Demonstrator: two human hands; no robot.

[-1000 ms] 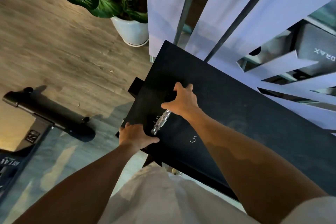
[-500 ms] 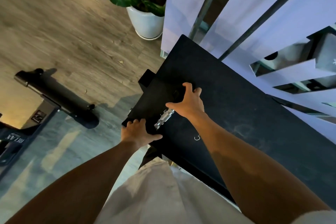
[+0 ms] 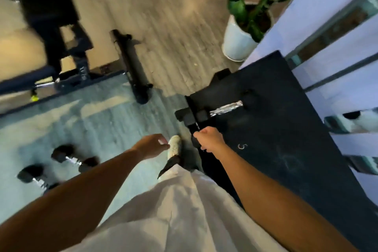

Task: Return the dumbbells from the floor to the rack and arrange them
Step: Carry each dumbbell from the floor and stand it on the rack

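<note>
A black dumbbell with a chrome handle [image 3: 226,108] lies on the black rack [image 3: 286,112], near its left end, with no hand on it. Two more black dumbbells lie on the grey floor mat at the lower left, one [image 3: 74,158] closer to me than the other [image 3: 35,178]. My left hand [image 3: 152,145] hangs over the mat with fingers apart and holds nothing. My right hand [image 3: 208,139] is curled into a loose fist at the rack's front edge, below the racked dumbbell. A chalked "5" [image 3: 242,146] marks the rack beside that hand.
A potted plant in a white pot [image 3: 237,43] stands on the wood floor beyond the rack. A black bench frame [image 3: 131,67] and other dark gym gear [image 3: 51,16] fill the upper left. My white shoe [image 3: 173,147] rests by the rack. White slats [image 3: 337,80] line the right.
Both hands have come off the dumbbell, which stays on the rack. My view has swung left and down, and the floor dumbbells have come into sight.
</note>
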